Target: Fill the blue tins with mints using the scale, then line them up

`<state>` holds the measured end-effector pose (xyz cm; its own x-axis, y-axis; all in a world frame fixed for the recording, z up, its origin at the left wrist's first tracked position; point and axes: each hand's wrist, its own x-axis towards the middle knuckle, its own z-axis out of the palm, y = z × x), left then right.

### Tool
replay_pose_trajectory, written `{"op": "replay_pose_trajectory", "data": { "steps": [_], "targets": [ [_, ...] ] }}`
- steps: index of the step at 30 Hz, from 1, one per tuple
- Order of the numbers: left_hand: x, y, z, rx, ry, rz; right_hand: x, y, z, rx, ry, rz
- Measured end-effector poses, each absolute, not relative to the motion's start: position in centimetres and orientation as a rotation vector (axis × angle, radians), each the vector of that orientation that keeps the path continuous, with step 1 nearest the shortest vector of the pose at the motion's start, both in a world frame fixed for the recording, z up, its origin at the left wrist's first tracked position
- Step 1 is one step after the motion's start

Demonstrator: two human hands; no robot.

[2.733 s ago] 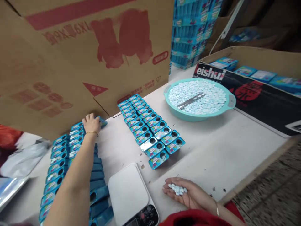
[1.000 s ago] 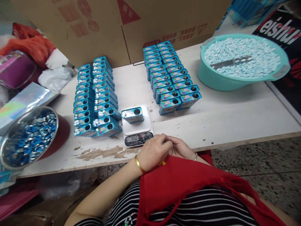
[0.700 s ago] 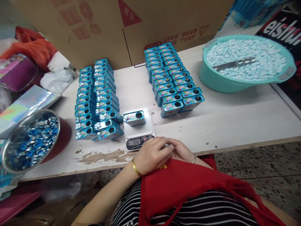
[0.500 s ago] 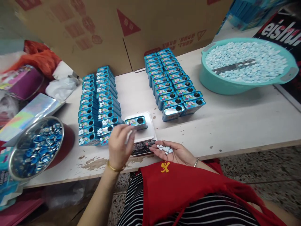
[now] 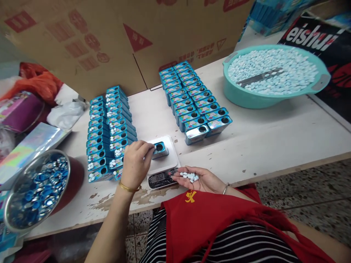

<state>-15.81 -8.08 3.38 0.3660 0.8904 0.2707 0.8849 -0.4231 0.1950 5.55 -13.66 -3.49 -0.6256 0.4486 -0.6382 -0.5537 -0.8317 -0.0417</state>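
Observation:
My left hand (image 5: 137,160) is closed in a pinch at the top of a blue tin (image 5: 160,151) with a round dark opening. A white candy (image 5: 154,147) shows at the fingertips, close to that opening. The tin stands on the white plate of a kitchen scale (image 5: 172,151), partly hidden behind my fingers. My right hand (image 5: 205,179) is palm up in front of the scale, cupping several small white candies (image 5: 190,176).
Blue tins with candies on top (image 5: 95,140) stand in rows at left; more tins (image 5: 196,106) stand beyond the scale. A turquoise basin (image 5: 255,98) of candies with a metal strip is at right, a metal bowl (image 5: 68,164) of caps at left. A cardboard box (image 5: 115,29) stands behind.
My left hand has moved from the tin's near side up to its top, by the opening. My right hand stays cupped around the candies. The view has shifted slightly.

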Motion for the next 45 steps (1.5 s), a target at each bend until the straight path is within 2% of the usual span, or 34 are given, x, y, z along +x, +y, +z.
{"op": "replay_pose_trajectory", "data": {
  "steps": [5,10,15,20,24,29,33,35,38,42,45],
  "targets": [
    [-15.7,-7.3,3.8,2.645,1.614,0.462,5.9,-13.2,-4.0,-0.848,0.208,2.421],
    [-16.2,-6.7,4.5,2.78,1.437,0.19,6.5,-12.6,-5.5,-0.793,0.161,2.431],
    [-8.5,-5.7,4.7,2.844,1.143,0.429,7.2,-12.1,-7.6,-0.728,0.112,2.426],
    [2.0,-3.9,1.5,2.882,1.046,0.443,8.3,-12.7,-8.1,-0.722,0.093,2.325],
    [5.0,-2.7,-1.1,2.872,1.145,0.304,9.3,-13.5,-7.9,-0.744,0.18,2.284],
    [-2.3,-4.2,0.9,2.762,1.213,0.544,9.8,-13.8,-7.4,-0.87,0.213,2.294],
    [-14.1,-9.0,3.6,2.598,1.701,0.742,9.6,-13.7,-6.7,-0.962,0.173,2.362],
    [-19.2,-11.9,3.5,2.565,1.958,0.652,9.3,-13.6,-6.5,-0.982,0.147,2.374],
    [-23.4,-15.0,1.6,2.619,2.143,0.315,8.9,-13.5,-6.6,-0.989,0.116,2.373],
    [-23.7,-16.0,0.1,2.736,2.117,0.191,8.8,-13.6,-6.7,-0.973,0.08,2.362],
    [-22.5,-15.0,2.0,2.765,1.952,0.225,9.1,-13.8,-6.4,-0.977,0.077,2.341]
  ]
}}
